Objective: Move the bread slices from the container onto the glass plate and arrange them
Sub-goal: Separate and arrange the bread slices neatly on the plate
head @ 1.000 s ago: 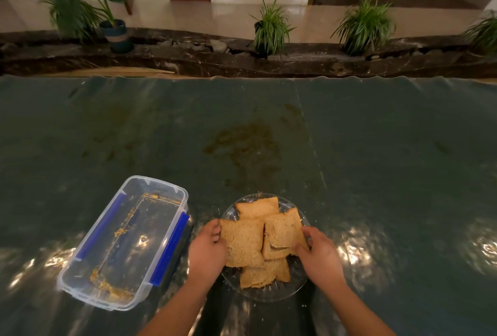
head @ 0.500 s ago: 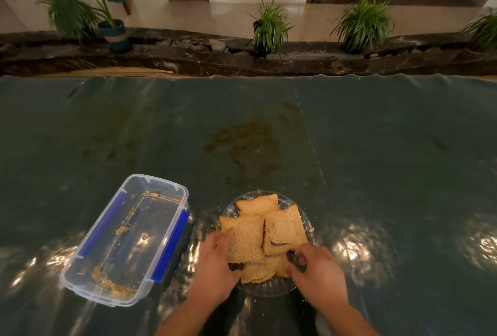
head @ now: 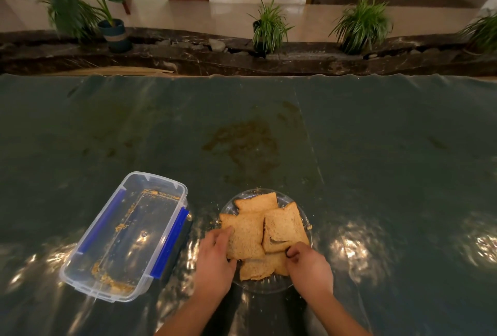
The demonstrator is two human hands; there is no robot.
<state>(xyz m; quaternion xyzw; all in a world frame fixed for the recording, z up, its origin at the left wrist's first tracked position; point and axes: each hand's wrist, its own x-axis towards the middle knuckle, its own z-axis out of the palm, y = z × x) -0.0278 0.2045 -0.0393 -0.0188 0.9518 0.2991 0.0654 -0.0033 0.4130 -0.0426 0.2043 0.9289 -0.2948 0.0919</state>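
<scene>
Several brown bread slices (head: 248,233) lie overlapping on the round glass plate (head: 269,286) near the table's front edge. My left hand (head: 215,263) grips the left slice at its near left edge. My right hand (head: 309,268) pinches the near corner of the right slice (head: 285,225), over the bottom slice (head: 261,267). The clear plastic container (head: 123,236) with blue side clips sits to the left of the plate and holds only crumbs.
A dark green shiny cloth (head: 376,161) covers the table, with a brownish stain (head: 242,142) beyond the plate. Behind the table's far edge runs a dark stone ledge with potted plants (head: 269,26).
Both hands slid from the plate's sides toward its near edge. They now hold the left and right slices at their near ends. The slices shifted slightly.
</scene>
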